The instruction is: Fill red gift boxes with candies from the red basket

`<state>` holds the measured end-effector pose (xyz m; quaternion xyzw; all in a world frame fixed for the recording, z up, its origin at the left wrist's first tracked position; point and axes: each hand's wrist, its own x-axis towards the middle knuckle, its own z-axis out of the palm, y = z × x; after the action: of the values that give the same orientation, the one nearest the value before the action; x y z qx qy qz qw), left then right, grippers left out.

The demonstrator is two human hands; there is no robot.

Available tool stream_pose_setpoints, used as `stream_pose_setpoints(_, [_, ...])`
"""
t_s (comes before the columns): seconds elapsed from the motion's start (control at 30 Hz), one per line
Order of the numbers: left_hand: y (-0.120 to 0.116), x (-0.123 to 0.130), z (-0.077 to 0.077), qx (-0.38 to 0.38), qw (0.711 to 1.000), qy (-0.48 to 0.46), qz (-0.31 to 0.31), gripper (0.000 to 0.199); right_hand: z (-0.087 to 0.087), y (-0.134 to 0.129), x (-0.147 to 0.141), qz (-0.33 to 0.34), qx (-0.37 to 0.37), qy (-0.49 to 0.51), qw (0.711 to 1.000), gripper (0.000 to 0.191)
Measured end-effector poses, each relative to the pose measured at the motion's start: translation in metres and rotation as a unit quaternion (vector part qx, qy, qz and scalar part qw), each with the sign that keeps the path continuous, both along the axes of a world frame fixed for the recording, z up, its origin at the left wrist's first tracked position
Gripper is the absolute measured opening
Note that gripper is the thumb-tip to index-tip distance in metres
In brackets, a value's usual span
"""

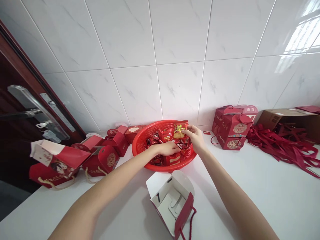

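The tabletop (120, 206) carries the red basket (138, 143) of packets (165, 135), with made-up boxes (226, 126) beyond both its sides. The open box (185, 212) before it looks unfilled. Inside it, the left hand's (169, 148) grip cannot be told; at its far right, the right hand (197, 137) pinches a snack (179, 130)

One red basket (160, 168), one open box (166, 208) before it, one ribbon heap (277, 146) and one cardboard carton (290, 113) rightward
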<state>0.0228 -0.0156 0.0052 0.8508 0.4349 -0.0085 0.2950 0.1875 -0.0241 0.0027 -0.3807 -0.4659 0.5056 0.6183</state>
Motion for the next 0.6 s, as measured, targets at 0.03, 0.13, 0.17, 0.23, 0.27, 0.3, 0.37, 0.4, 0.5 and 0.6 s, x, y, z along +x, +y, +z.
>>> stream_pose_setpoints(0.03, [0.002,-0.003,0.000,0.005,1.000,-0.005,0.008,0.040,0.000,0.000,0.000,0.001,-0.001,-0.001,1.000,0.026])
stream_pose_setpoints(0.13, [0.010,-0.012,0.000,0.016,1.000,-0.013,0.023,0.039,0.000,0.000,0.000,0.006,0.001,-0.002,1.000,0.024])
stream_pose_setpoints(0.17, [0.012,-0.015,0.001,0.021,0.999,-0.017,0.028,0.039,0.000,0.000,0.000,0.009,0.003,0.000,1.000,0.024])
stream_pose_setpoints(0.23, [0.014,-0.019,0.003,0.035,0.998,-0.025,0.042,0.040,0.000,0.001,0.000,0.011,0.006,0.005,1.000,0.024])
stream_pose_setpoints(0.27, [0.014,-0.020,0.004,0.044,0.997,-0.029,0.051,0.041,0.000,0.001,0.000,0.013,0.006,0.005,1.000,0.024])
stream_pose_setpoints(0.3, [0.014,-0.021,0.005,0.054,0.996,-0.033,0.062,0.041,0.000,0.001,0.000,0.013,0.006,0.005,1.000,0.024])
stream_pose_setpoints(0.37, [0.014,-0.022,0.007,0.077,0.992,-0.039,0.088,0.040,-0.001,0.002,0.000,0.013,0.007,0.003,1.000,0.024])
stream_pose_setpoints(0.4, [0.014,-0.022,0.008,0.091,0.990,-0.040,0.104,0.039,-0.001,0.002,0.001,0.013,0.008,0.001,1.000,0.024])
stream_pose_setpoints(0.5, [0.015,-0.024,0.009,0.149,0.973,-0.040,0.171,0.040,-0.001,0.001,0.001,0.012,0.009,-0.003,1.000,0.026])
stream_pose_setpoints(0.6, [0.018,-0.029,0.012,0.226,0.936,-0.049,0.265,0.041,0.000,0.001,0.001,0.011,0.004,-0.006,1.000,0.027])
